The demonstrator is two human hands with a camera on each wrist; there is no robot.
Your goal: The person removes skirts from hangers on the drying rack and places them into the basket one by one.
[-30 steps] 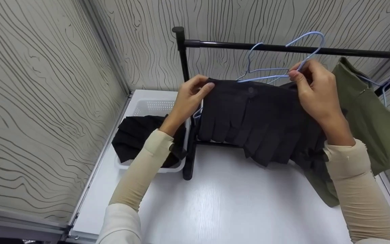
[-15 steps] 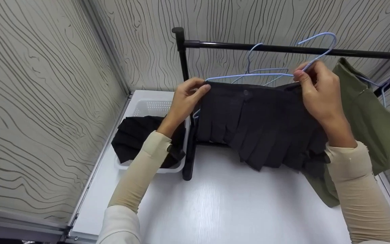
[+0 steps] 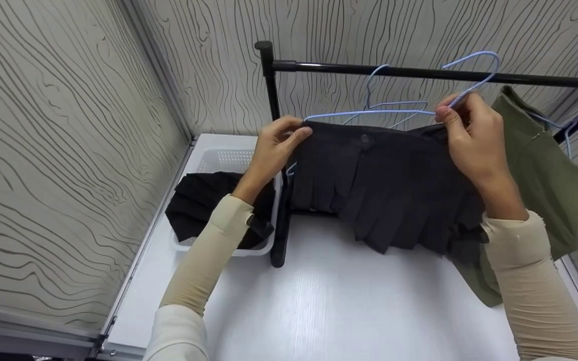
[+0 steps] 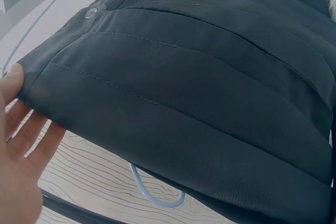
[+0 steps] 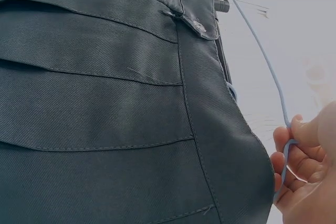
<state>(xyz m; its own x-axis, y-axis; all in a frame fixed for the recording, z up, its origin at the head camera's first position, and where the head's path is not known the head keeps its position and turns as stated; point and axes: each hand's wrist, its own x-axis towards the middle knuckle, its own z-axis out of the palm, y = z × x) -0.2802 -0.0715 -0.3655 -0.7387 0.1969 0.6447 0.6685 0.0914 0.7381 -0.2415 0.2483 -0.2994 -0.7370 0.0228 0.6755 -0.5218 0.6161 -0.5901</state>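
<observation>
A black pleated skirt with a button at its waistband hangs in front of the rack. My left hand pinches the waistband's left corner between thumb and fingers, as the left wrist view confirms on the skirt. One blue wire hanger runs along just above the waistband, its left end at my left fingertips. My right hand grips this hanger below its hook; in the right wrist view the fingers curl round the wire. The hanger's right arm is hidden behind the skirt and hand.
A black clothes rail spans the back. Another blue hanger hangs on it behind the skirt. Olive-green garment hangs at the right. A white basket with black pleated cloth stands left, on the white tabletop.
The hanger's left arm has come up from inside the skirt to above the waistband. My right hand and hanger shifted slightly right, then stayed nearly still; my left hand moved slightly left.
</observation>
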